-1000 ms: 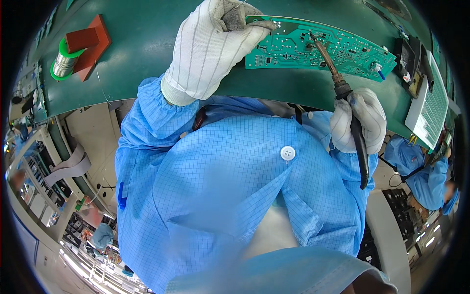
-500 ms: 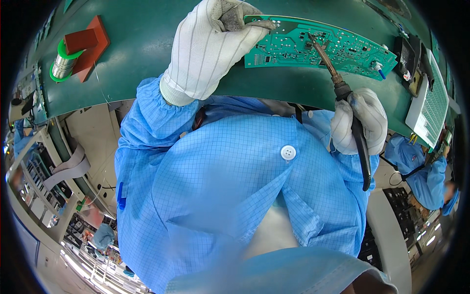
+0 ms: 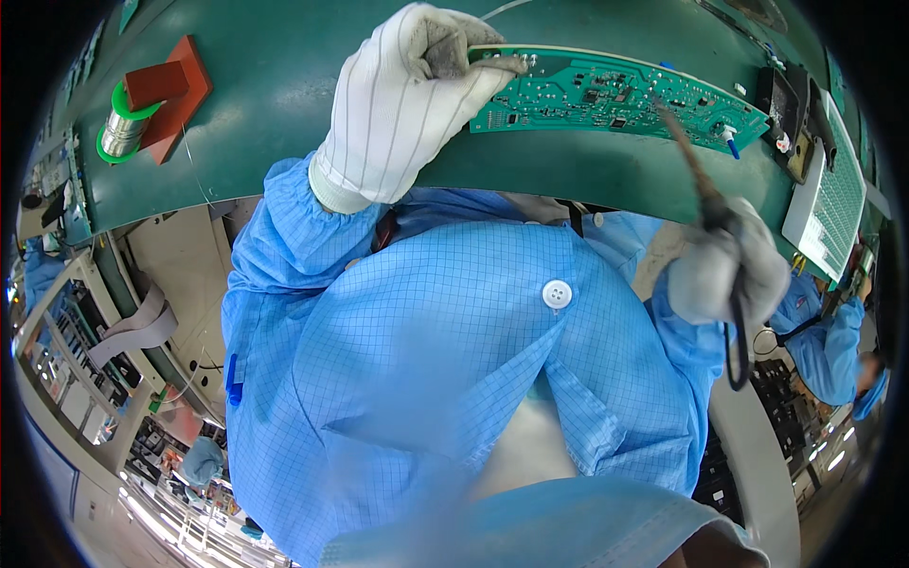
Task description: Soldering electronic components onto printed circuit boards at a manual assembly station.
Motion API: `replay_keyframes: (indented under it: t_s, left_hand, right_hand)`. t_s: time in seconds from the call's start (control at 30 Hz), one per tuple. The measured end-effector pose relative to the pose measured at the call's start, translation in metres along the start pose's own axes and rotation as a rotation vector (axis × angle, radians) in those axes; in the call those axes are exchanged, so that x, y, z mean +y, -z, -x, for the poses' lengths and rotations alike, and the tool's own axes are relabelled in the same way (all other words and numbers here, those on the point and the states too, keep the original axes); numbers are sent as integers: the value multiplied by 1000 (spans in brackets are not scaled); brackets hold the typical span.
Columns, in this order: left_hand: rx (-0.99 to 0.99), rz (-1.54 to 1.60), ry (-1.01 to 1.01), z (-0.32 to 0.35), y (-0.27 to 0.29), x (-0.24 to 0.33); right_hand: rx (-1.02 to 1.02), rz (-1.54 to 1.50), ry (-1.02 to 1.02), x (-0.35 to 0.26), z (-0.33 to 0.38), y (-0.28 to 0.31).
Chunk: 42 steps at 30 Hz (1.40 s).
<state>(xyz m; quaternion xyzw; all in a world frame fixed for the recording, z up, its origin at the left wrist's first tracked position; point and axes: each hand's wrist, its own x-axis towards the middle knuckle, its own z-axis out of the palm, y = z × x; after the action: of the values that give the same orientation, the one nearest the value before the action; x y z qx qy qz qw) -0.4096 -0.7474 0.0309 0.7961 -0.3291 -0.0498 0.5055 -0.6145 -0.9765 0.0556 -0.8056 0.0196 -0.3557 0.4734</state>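
My left hand (image 3: 417, 95), in a white striped glove with grey fingertips, pinches the left end of a long green circuit board (image 3: 587, 99). The board is tilted, its side with small components and solder points facing me. A white connector with a blue tip (image 3: 730, 140) sticks out near its right end. Gloved too, my right hand (image 3: 729, 265) is closed round the handle of a soldering iron (image 3: 701, 175), and both are smeared by motion. The iron's tip points up-left at the board's right half; whether it touches cannot be made out.
On the green bench (image 3: 312, 57), a solder spool (image 3: 123, 128) with green rims sits by a red-brown stand (image 3: 189, 90) at the left. A black holder (image 3: 786, 118) and a white perforated tray (image 3: 831, 194) stand at the right. Another person in blue (image 3: 824, 341) is beyond, lower right.
My right hand has moved right and slightly down with the soldering iron, drawing its tip from the board's middle toward the right. The board's left end has dropped slightly; my left hand still grips it.
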Motion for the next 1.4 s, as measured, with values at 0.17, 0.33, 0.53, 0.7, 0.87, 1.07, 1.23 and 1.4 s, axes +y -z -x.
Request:
replay_keyframes:
  t_s: [0.17, 0.33, 0.53, 0.7, 0.87, 1.07, 1.23, 1.4]
  left_hand:
    - [-80, -44, -373, 11, 7, -5]
    - [-167, -126, -636, 28, 20, -7]
    - [-214, -166, -616, 38, 27, -6]
    - [-252, -257, -651, 41, 24, 1]
    - [-293, -328, -628, 41, 24, 4]
    - [-341, -358, -627, 40, 22, 9]
    - [-343, -326, -659, 39, 6, 6]
    - [-364, -290, -587, 36, 7, 6]
  right_hand:
    - [500, 854, 129, 20, 2, 83]
    - [685, 187, -278, 49, -12, 169]
    - [749, 308, -448, 68, -17, 196]
    - [729, 87, -425, 67, -34, 206]
    - [696, 267, -449, 75, -47, 208]
    - [454, 489, -377, 143, -64, 193]
    - [349, -66, -469, 131, -46, 156]
    - [-94, 758, -556, 80, -111, 100]
